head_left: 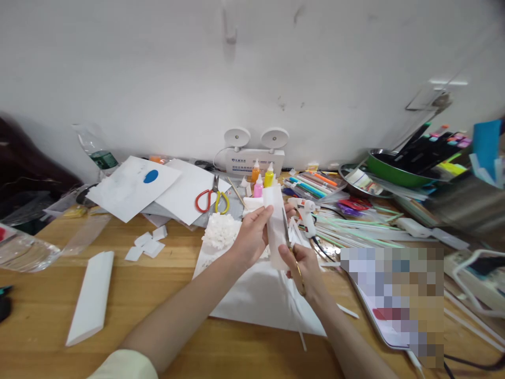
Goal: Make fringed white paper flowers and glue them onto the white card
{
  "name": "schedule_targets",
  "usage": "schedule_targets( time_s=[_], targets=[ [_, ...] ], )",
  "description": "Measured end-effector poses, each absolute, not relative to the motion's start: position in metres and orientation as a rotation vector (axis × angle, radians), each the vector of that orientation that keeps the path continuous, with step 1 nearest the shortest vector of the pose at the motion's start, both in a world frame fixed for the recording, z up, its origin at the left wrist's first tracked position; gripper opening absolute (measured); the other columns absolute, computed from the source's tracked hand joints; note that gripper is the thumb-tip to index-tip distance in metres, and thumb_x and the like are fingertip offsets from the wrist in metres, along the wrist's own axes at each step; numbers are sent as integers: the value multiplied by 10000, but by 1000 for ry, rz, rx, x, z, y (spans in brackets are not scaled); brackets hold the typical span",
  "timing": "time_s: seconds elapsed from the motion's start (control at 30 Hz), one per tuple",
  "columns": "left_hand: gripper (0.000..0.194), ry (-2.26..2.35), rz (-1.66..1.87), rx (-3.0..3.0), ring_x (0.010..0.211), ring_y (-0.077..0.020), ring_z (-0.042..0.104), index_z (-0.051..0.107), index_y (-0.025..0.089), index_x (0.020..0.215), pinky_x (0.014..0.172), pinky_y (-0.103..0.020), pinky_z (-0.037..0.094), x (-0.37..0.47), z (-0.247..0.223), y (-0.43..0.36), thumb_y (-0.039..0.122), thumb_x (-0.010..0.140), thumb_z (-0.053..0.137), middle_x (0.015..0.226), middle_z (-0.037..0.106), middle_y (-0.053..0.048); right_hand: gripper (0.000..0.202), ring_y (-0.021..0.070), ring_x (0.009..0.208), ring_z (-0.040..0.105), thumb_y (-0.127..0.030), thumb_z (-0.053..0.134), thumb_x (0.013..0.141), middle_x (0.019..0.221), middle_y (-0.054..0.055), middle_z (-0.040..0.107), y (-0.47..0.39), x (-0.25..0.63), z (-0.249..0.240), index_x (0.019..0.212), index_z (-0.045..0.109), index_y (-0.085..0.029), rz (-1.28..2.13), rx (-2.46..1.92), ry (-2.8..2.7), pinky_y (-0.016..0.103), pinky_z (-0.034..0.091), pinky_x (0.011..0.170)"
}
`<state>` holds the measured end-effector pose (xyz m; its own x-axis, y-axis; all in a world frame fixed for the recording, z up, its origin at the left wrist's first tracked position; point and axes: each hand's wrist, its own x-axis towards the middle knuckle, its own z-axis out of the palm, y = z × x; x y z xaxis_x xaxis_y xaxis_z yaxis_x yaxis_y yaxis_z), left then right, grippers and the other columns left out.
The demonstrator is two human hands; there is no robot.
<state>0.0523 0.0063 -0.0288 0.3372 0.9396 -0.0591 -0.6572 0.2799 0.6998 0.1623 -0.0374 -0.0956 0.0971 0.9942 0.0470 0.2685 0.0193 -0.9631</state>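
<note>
My left hand (254, 234) grips a folded strip of white paper (276, 226), held upright over the table. In my right hand (303, 266) is a pair of scissors (299, 271) with gold-coloured handles. Their blades lie along the strip's right edge. Thin white paper slivers hang below my hands. Beneath them lies a white sheet (252, 300), with a bumpy white cluster (221, 230) on its far left corner. Another folded white paper strip (90, 297) rests on the table to the left, near several small white paper squares (148, 243).
Red-and-yellow-handled scissors (213, 197) lie behind the cluster. Paint bottles (258, 187) and a white glue gun (304, 215) stand or lie beyond my hands. At right are straws (355, 229), a green bowl of markers (398, 171) and a blurred-out tablet-like device (389, 310). An emergency light (254, 158) stands against the wall.
</note>
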Motion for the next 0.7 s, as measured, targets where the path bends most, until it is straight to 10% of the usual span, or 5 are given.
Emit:
schedule_targets(
  time_s=[0.7],
  targets=[
    [201,552,1181,639,980,-210,604,653,117,895,903,-343,436,53,-31,6,245,762,574,961,682,-112,470,77,328,339,-582,520,685,351,-53,350,-36,161,-90,458,379,-195,931,-1440,-1364,202,263,319]
  ],
)
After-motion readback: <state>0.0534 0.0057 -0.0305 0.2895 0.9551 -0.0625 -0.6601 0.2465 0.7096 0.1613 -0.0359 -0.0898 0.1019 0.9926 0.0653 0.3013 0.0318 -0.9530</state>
